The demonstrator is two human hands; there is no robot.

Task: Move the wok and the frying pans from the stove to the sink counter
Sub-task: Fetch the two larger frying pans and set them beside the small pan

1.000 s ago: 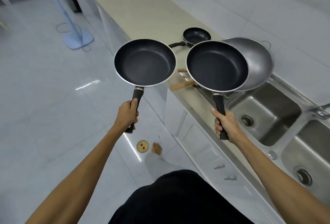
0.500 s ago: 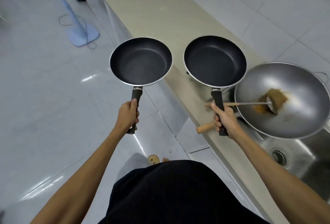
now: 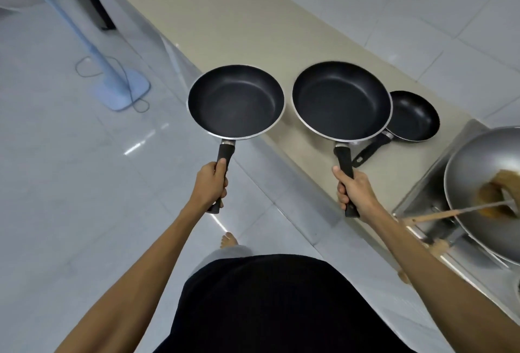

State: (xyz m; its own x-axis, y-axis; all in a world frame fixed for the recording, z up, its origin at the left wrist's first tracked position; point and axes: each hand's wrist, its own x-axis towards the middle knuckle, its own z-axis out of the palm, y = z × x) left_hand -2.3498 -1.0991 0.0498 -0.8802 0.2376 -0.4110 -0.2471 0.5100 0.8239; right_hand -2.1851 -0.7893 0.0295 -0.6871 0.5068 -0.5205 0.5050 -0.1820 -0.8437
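My left hand (image 3: pixel 211 183) grips the black handle of a black frying pan (image 3: pixel 235 100), held level over the floor beside the counter's edge. My right hand (image 3: pixel 355 193) grips the handle of a second black frying pan (image 3: pixel 341 99), held above the beige counter (image 3: pixel 253 23). A smaller black pan (image 3: pixel 412 116) lies on the counter just behind it, partly covered by its rim. At the right edge a steel wok (image 3: pixel 475 172) sits over the sink (image 3: pixel 422 203), holding brown residue and a wooden-handled spatula (image 3: pixel 439 216).
A pale blue standing fan base (image 3: pixel 121 89) with its cord stands on the glossy white tiled floor at the left. The long counter runs up and away along a white tiled wall. My bare foot (image 3: pixel 228 240) shows below the pans.
The view has swung left along the counter. Both held pans have moved on past the wok, which now sits at the right edge, and the small pan has come back into view behind the right pan.
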